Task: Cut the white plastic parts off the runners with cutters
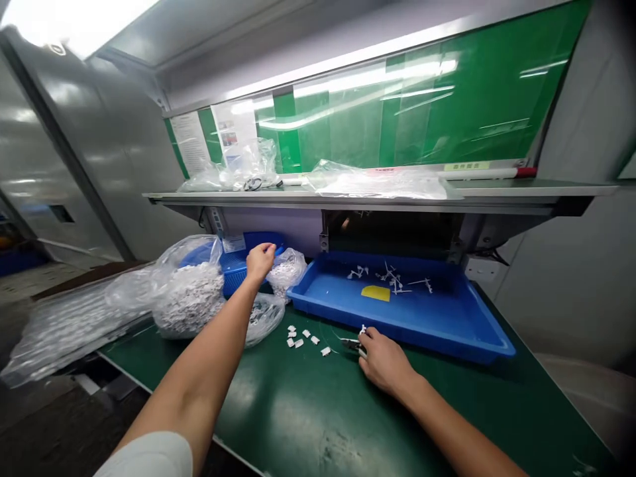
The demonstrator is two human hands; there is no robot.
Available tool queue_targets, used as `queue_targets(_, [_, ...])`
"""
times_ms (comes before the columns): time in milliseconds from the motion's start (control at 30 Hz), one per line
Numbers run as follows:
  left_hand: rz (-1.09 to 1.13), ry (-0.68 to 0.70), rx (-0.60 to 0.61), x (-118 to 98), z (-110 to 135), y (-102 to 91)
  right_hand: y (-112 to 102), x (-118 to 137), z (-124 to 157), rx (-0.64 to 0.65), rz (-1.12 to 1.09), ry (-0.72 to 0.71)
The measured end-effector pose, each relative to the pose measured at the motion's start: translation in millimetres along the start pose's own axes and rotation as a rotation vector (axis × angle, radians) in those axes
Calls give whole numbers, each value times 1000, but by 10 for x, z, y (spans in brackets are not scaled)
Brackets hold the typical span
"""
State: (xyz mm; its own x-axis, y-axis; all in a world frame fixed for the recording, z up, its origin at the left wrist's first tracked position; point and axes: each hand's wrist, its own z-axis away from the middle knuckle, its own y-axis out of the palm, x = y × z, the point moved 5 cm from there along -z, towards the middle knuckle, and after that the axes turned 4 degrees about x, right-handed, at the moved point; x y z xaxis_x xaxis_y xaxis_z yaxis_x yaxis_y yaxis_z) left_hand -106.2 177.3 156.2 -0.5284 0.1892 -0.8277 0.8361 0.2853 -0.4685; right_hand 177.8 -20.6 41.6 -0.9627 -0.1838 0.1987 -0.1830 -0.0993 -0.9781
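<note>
My left hand is raised in front of a blue basket, its fingers pinched together. Whatever may be between its fingertips is hidden. Just below it on its right is a small clear bag of white pieces. My right hand rests low by the front wall of a blue tray, closed around small cutting pliers whose jaws point left. A small white plastic part shows at its thumb and finger. Several little white plastic pieces lie on the green table between my hands.
White branched plastic sprues and a yellow card lie in the tray. A large clear bag full of white parts stands at left, near an open bag. Overhead, a shelf spans the table's back.
</note>
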Motion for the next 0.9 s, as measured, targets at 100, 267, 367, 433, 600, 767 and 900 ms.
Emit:
queue_targets(100, [-3,81,86,-46,27,252,-174,-92,279,-69,-78,-41])
queue_targets(267, [-24,210,574,-108,250,1061,-854,-986,865,-387,-132,191])
queue_targets(367, [-92,229,723,-176,218,1577,-1237,-1914,1200,-559,36,550])
queue_targets(433, [-155,221,756,-251,131,1934,-1261,-2475,1363,-467,109,747])
queue_targets(600, [-302,78,849,-405,6,2781,-844,-2990,1553,-337,31,924])
queue_targets(767, [-193,-26,1019,-582,144,3053,-763,-2479,1387,-582,41,797])
queue_targets(900, [101,69,1071,-848,555,2666,-863,-1816,1145,-711,-109,414])
